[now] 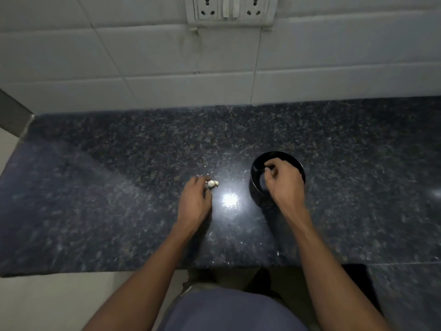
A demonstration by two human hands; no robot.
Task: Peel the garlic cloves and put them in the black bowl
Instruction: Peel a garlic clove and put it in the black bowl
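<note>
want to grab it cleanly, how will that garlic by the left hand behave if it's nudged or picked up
The garlic cloves are small and rounded, so they would probably roll or skid on the glossy granite countertop. They look light, an easy pinch for the left hand. Pale flecks nearby suggest the skin flakes off.

Two bare forearms enter from 6 o'clock; no sleeves, watch or rings visible. Left hand (pixel 194 201) at 9 o'clock of right hand (pixel 285 182). Blue-grey garment (pixel 229 311) at bottom centre, plain, no markings.
</note>
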